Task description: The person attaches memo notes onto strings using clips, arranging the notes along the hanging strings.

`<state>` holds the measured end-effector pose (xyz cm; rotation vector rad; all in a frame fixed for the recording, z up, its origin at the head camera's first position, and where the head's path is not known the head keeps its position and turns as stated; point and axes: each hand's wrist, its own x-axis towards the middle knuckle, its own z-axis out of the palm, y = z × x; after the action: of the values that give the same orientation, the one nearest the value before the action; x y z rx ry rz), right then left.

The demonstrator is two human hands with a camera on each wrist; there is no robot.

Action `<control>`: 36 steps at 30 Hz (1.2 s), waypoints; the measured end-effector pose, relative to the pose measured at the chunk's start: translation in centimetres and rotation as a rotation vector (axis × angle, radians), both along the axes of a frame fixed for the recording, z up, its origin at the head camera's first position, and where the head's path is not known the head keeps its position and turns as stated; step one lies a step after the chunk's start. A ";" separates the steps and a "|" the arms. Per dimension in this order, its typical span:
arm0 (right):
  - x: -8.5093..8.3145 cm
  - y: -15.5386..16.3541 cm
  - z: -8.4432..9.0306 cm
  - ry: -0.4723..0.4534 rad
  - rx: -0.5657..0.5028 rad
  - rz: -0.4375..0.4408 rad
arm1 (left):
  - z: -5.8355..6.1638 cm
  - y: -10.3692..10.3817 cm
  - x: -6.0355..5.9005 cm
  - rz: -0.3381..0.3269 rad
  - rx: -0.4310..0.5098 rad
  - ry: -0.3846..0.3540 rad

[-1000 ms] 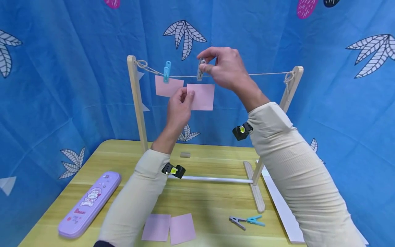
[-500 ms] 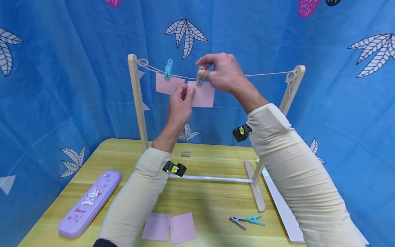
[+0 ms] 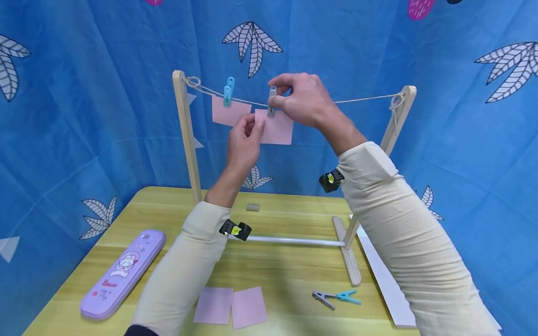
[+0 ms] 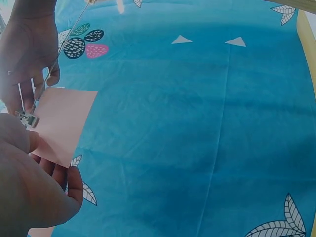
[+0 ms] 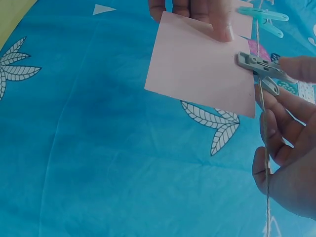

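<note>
A square of pink paper point(image 3: 279, 129) hangs at the string point(image 3: 365, 99), and my left hand point(image 3: 244, 147) pinches it by its left side between thumb and fingers. Above it my right hand point(image 3: 307, 100) holds a grey clothespin point(image 5: 256, 63) by its handles. In the right wrist view the clothespin's tip lies over the paper's top edge, and the string passes between its legs. To the left, a light blue clothespin point(image 3: 228, 93) fastens another pink paper point(image 3: 229, 112) to the string. My left fingers sit close to that second paper's lower right corner.
Wooden posts point(image 3: 187, 140) carry the string above the table point(image 3: 290, 270). Two pink papers point(image 3: 213, 305) lie at the front. Grey and blue clothespins point(image 3: 323, 298) lie right of them. A purple pencil case point(image 3: 123, 275) is at left, a white board point(image 3: 384, 280) at right.
The right hand has lowered the grey clothespin from above the paper onto its top edge. The left hand has raised the paper slightly towards the string.
</note>
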<state>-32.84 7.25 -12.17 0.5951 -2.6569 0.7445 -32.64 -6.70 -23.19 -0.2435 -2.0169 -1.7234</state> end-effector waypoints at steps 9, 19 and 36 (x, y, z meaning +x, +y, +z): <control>0.5 0.5 -0.4 0.110 -0.039 0.001 | -0.7 -0.6 0.8 0.046 -0.108 -0.015; 2.3 2.9 -3.1 0.427 -0.115 0.103 | -2.7 -2.1 3.2 0.056 -0.267 -0.024; 4.6 6.1 -11.0 0.382 -0.085 0.134 | -6.8 -4.4 5.6 0.010 -0.448 0.064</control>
<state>-28.24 13.32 -23.15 0.8083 -2.2429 0.6964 -27.00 -11.05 -29.99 -0.4264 -2.3281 -1.2201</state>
